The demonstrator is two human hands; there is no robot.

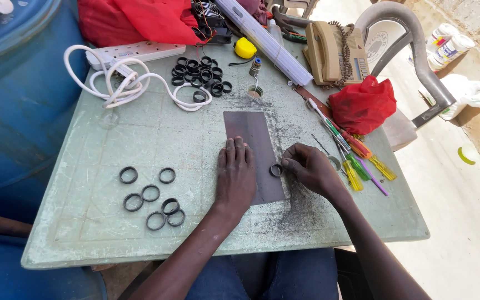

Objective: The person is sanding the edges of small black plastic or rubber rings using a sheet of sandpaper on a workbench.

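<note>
Grey abrasive sheet (254, 145) lies flat on the pale green table (112, 222). The left hand (235, 173) presses on it palm down, fingers together and flat, gripping nothing. The right hand (308, 166) pinches a small dark ring (276, 170) at its fingertips, holding it against the sheet's right edge. Seven like rings (152, 198) lie well apart to the left; a heap of rings (201, 74) sits at the far side near a white cord (131, 83). Screwdrivers (356, 158) lie just right of the right hand.

The ring sits so close to the sheet's edge that it could well slide off onto the bare table, and if the left hand eases, the sheet may shift or curl. Fingertips riding that low could graze the grit.

Whether the ring lies flat or tilted is hard to tell; the fingers cover part of it. Dark dust around the sheet blurs its lower border. A chair (418, 50) and a blue barrel (12, 111) are cut off by the frame.
</note>
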